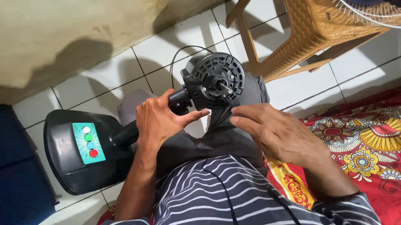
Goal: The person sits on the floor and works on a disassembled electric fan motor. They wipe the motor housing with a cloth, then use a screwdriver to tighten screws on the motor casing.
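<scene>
The right hand lies open on the lap, fingers just under the fan motor. The left hand grips the fan's black neck tight (the motor rests on the knees). Farther off, the base with coloured buttons sits on the tiles. A loose grip could tip the motor off.

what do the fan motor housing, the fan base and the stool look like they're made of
Fan motor housing: looks like black moulded plastic with a dull sheen and vent slots; the shaft at its centre looks like bare metal. The left hand grips the neck behind it.
Fan base: glossy black plastic, with soft reflections.
Stool: tan plastic moulded in a woven, rattan-like pattern, probably not real cane.
</scene>
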